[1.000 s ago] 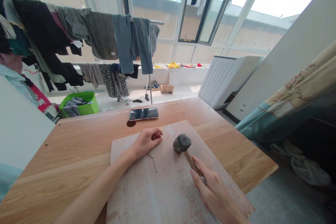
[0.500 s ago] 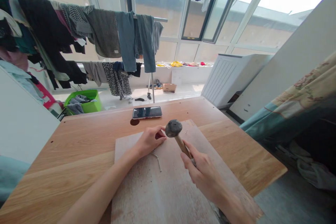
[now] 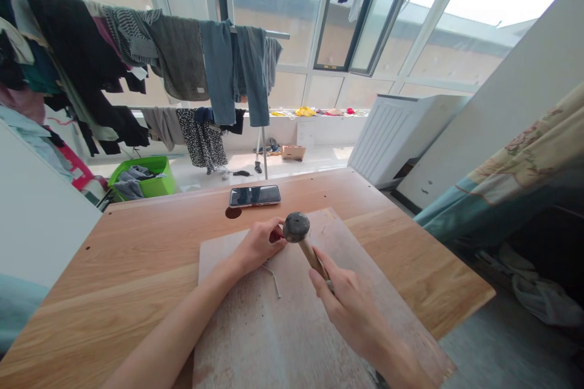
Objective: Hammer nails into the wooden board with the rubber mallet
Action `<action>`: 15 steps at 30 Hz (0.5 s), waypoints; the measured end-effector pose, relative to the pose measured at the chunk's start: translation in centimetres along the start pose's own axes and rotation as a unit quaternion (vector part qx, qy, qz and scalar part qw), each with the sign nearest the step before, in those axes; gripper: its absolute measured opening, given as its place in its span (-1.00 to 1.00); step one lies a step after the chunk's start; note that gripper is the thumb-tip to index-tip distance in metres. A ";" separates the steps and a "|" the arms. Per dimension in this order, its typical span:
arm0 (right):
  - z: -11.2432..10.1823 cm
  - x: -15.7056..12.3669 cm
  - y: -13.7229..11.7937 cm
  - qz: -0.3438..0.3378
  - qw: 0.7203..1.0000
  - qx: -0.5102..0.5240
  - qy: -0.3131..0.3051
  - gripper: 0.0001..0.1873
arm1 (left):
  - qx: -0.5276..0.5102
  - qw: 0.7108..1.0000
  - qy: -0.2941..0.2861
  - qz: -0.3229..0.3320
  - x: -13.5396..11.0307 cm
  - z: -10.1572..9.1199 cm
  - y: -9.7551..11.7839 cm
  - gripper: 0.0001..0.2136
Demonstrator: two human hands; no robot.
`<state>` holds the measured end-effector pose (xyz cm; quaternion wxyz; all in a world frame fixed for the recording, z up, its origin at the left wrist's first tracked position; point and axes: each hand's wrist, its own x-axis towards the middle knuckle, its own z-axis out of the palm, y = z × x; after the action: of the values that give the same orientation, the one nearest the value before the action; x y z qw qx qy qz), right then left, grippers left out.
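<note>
My right hand (image 3: 349, 307) grips the wooden handle of a hammer (image 3: 297, 228); its dark round head hangs just right of my left fingertips. My left hand (image 3: 258, 245) rests on a pale worn board (image 3: 283, 328) with its fingers pinched together near the board's far edge; what they pinch is too small to make out. A bent nail (image 3: 274, 276) lies on the board just below my left hand. A few small nails stick out of the board near its far right corner (image 3: 323, 230).
The board lies on a wooden table (image 3: 137, 267). A phone (image 3: 254, 195) lies flat beyond the board, beside a round hole (image 3: 232, 213) in the tabletop. Past the table stand a clothes rack (image 3: 182, 67), a green basket (image 3: 146, 176) and a white appliance (image 3: 396, 134).
The hammer head has swung from the right part of the board up and leftward, and now sits close to my pinched left fingers. My left hand has stayed in place.
</note>
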<state>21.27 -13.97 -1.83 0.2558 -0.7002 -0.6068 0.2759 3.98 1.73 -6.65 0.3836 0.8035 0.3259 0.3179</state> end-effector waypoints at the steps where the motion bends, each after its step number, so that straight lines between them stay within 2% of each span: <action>1: 0.0 0.0 0.0 -0.001 1.000 0.003 0.004 -0.40 | 0.001 1.000 -0.002 0.000 0.0 0.0 0.0 -0.77; 5: 0.2 -0.1 -0.1 -0.021 1.000 0.006 0.007 -0.45 | -0.001 1.000 -0.019 -0.010 0.0 -0.1 0.1 -0.74; 8: 0.3 -0.7 0.4 -0.023 0.999 0.021 0.023 -0.43 | 0.028 0.998 -0.050 -0.012 0.0 -1.4 0.7 -0.65; 11: 0.4 -1.9 1.7 0.000 0.998 0.058 0.031 -0.41 | 0.138 0.986 -0.092 -0.018 -0.3 -3.7 1.5 -0.75; 15: 0.7 -3.5 4.0 0.019 0.996 0.057 0.065 -0.44 | 0.277 0.943 -0.159 -0.092 -0.7 -6.0 2.6 -0.75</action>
<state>23.26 -17.94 -4.84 0.3285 -0.7122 -0.5591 0.2687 -0.27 2.36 -1.67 0.2202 0.8847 0.4083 0.0467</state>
